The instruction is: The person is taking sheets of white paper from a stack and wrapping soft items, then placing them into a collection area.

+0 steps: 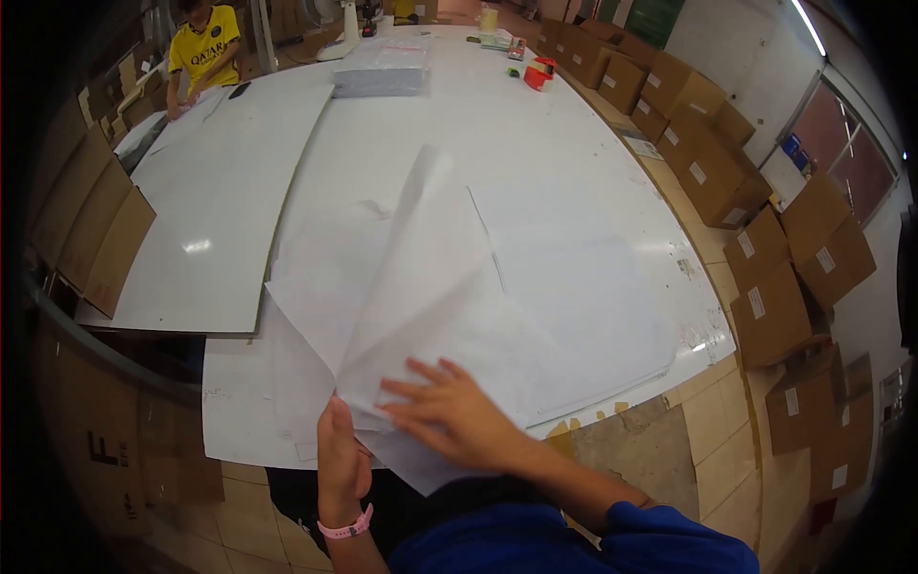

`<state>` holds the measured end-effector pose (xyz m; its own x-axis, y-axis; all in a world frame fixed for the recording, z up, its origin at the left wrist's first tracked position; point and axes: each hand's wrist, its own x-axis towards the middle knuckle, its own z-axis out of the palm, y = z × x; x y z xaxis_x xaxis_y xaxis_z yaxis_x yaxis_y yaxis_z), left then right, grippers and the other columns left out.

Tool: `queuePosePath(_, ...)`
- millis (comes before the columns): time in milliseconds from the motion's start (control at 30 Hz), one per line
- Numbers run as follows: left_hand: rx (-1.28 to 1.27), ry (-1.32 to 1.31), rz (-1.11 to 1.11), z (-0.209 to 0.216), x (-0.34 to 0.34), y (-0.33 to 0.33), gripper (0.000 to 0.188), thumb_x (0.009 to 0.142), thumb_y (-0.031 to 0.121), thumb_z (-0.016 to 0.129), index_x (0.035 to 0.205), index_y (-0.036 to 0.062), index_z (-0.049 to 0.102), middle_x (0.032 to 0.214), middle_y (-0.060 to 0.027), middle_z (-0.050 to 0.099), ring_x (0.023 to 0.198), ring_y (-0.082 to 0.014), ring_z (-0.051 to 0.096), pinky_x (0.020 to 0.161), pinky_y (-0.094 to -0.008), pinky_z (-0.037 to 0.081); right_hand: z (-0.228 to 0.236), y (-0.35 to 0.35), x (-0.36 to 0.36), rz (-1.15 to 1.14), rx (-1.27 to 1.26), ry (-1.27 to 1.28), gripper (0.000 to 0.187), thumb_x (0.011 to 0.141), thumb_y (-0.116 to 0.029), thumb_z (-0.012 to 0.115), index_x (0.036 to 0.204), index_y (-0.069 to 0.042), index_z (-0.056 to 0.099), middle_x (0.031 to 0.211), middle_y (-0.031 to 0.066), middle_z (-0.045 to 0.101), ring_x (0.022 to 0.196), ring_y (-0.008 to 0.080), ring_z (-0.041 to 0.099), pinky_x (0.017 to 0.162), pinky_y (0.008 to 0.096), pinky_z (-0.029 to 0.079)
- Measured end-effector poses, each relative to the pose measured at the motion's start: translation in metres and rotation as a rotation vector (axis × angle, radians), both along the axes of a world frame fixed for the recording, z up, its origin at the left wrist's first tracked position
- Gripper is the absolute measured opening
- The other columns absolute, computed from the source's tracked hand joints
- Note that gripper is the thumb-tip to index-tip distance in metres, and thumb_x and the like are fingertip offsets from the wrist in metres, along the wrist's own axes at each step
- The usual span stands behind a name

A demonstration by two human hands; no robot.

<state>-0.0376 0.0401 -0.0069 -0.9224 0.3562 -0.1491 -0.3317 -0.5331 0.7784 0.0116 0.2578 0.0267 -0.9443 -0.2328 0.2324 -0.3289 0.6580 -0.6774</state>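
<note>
A stack of thin white paper sheets (574,306) lies on the near part of a big white table (535,143). One sheet (421,258) is lifted and folded upward from the near edge. My left hand (340,459), with a pink band on the wrist, pinches the lower corner of that lifted sheet. Fingers spread, my right hand (449,411) rests flat on the sheets just right of the left hand, pressing them down.
A second white board (220,201) lies at the left. A person in a yellow shirt (204,50) works at the far left corner. A grey stack (381,72), red tape dispensers (538,73) and small items sit far off. Brown cardboard boxes (708,163) line the right.
</note>
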Motion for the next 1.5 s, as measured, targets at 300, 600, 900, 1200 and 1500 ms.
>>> queuePosePath(300, -0.211, -0.121, 0.291, 0.000, 0.002, 0.000, 0.045, 0.118, 0.014, 0.068, 0.153, -0.0123, 0.060, 0.149, -0.0200, 0.072, 0.132, -0.0306, 0.073, 0.113, -0.0444, 0.058, -0.011, 0.099, -0.008, -0.252, -0.384, -0.210, 0.039, 0.112, -0.016, 0.076, 0.150, -0.009, 0.077, 0.164, 0.0187, 0.069, 0.164, 0.0421, 0.052, 0.132, 0.0481, 0.046)
queuePosePath(600, -0.277, 0.020, 0.187, 0.005, -0.012, -0.009, 0.053, 0.118, 0.017, 0.069, 0.161, -0.0126, 0.056, 0.159, -0.0194, 0.067, 0.142, -0.0276, 0.067, 0.123, -0.0416, 0.050, -0.054, 0.185, 0.025, -0.685, 0.429, 0.006, 0.052, 0.116, -0.041, 0.070, 0.163, -0.018, 0.072, 0.172, 0.0129, 0.064, 0.169, 0.0485, 0.043, 0.141, 0.0684, 0.020)
queuePosePath(900, -0.334, 0.067, 0.031, 0.006, -0.010, -0.018, 0.048, 0.118, 0.009, 0.066, 0.159, -0.0133, 0.058, 0.159, -0.0203, 0.068, 0.143, -0.0267, 0.066, 0.124, -0.0410, 0.050, 0.004, 0.139, 0.006, -0.627, 0.123, -0.018, 0.037, 0.120, -0.032, 0.064, 0.151, -0.019, 0.080, 0.172, 0.0101, 0.066, 0.170, 0.0462, 0.044, 0.138, 0.0708, 0.024)
queuePosePath(1200, -0.168, 0.081, 0.038, 0.016, -0.003, -0.006, 0.062, 0.123, 0.026, 0.063, 0.175, -0.0002, 0.041, 0.170, -0.0166, 0.058, 0.155, -0.0288, 0.059, 0.127, -0.0457, 0.051, 0.013, -0.016, -0.010, 0.185, -0.029, -0.096, 0.045, 0.121, -0.034, 0.063, 0.165, -0.022, 0.069, 0.188, 0.0186, 0.039, 0.174, 0.0560, 0.027, 0.136, 0.0767, 0.024)
queuePosePath(1500, -0.007, -0.106, 0.203, 0.047, -0.016, -0.021, 0.058, 0.126, 0.030, 0.056, 0.174, 0.0003, 0.043, 0.168, -0.0165, 0.060, 0.151, -0.0299, 0.063, 0.125, -0.0453, 0.053, 0.023, 0.001, -0.016, 0.155, -0.022, -0.046, 0.130, 0.082, -0.032, 0.105, 0.186, -0.016, 0.029, 0.192, 0.0239, 0.025, 0.169, 0.0515, 0.037, 0.139, 0.0574, 0.035)
